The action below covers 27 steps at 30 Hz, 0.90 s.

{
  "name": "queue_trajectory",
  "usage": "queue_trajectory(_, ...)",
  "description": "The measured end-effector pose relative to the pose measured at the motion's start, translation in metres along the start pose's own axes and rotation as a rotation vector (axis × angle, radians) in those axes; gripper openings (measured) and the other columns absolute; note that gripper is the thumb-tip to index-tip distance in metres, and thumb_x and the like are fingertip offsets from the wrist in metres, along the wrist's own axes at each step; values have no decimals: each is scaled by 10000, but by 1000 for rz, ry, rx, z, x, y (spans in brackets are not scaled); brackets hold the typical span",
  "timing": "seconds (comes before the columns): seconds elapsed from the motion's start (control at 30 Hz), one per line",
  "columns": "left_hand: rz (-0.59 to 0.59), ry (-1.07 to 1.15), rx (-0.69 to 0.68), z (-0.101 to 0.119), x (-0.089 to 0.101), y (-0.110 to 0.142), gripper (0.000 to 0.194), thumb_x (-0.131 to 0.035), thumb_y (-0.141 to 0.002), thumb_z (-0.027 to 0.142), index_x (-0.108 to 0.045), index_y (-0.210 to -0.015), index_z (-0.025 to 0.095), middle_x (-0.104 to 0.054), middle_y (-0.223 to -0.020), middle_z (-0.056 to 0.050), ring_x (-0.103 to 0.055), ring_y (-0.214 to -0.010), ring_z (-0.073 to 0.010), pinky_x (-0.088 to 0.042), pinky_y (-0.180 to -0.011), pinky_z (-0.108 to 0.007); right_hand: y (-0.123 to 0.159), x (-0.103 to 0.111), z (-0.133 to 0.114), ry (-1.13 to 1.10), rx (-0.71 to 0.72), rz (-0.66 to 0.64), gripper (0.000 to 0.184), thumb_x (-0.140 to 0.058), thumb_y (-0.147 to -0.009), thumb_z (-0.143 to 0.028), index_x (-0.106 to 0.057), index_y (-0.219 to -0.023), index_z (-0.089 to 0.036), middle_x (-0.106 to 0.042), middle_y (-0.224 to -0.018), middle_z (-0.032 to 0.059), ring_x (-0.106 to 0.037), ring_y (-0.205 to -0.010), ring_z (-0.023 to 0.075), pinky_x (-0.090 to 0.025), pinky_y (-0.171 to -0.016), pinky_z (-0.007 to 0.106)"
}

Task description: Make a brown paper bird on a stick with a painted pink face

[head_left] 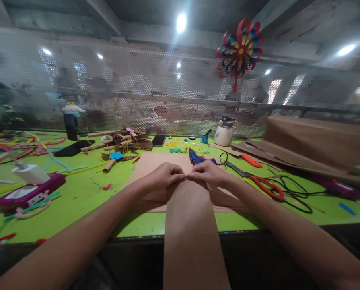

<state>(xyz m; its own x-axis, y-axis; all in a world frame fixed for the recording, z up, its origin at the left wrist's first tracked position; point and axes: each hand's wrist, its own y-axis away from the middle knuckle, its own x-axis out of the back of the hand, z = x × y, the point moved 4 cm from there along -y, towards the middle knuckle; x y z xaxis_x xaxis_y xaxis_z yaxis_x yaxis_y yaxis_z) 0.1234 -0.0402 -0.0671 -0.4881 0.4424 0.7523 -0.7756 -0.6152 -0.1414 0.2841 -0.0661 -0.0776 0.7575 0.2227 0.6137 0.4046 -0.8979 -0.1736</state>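
Observation:
A long strip of brown kraft paper point(192, 229) runs from the table toward me and hangs over the front edge. At its far end my left hand point(169, 174) and my right hand point(205, 173) pinch the edge, their fingertips nearly meeting in the middle. Beneath lie flat brown paper sheets point(149, 163) on the green table. A blue glue gun point(196, 156) rests just beyond my right hand. Red-handled scissors point(267, 187) lie to the right of that hand, near an orange-handled cutter point(251, 160).
A purple power strip point(31, 195) with a white plug stands at left, among colored pipe cleaners point(56, 159). Rolled-paper pieces point(122, 141), a phone point(159, 140) and a white jug point(224, 133) sit farther back. Large folded brown paper point(315, 141) occupies the right, near black cable point(300, 187).

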Motion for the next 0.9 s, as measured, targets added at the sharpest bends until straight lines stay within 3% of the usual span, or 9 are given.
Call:
queue_trajectory(0.3,21,-91,-84,10,-1,5,332,-414,-884,397,-576,-740,146,-539,-653,4,-459,-609,-125,-325,-560,-222,2,7,16,-233,-26,143,367,-707,-649,-449,-534,-539,-145,-470,-467,-40,-378,-436,63,-250,-431,209)
queue_trajectory(0.6,65,-91,-30,12,0,13,314,-375,-902,376,-575,-797,158,-583,-728,-19,-496,-657,-143,-335,-585,-242,9,17,11,-409,-58,150,268,-740,-630,-367,-614,-644,-130,-516,-506,-32,-416,-473,70,-278,-477,224)
queue_trajectory(0.77,122,-138,20,9,-4,17,250,-403,-876,329,-538,-734,173,-559,-683,-3,-462,-616,-131,-307,-554,-242,9,24,16,-434,-38,198,224,-741,-626,-317,-618,-630,-130,-529,-502,-29,-439,-480,76,-297,-489,231)
queue_trajectory(0.9,133,-216,-45,13,-3,18,193,-419,-844,262,-501,-696,171,-529,-652,-2,-438,-595,-124,-280,-541,-244,9,28,15,-415,2,246,214,-737,-629,-307,-612,-607,-135,-529,-483,-30,-437,-464,76,-312,-485,235)
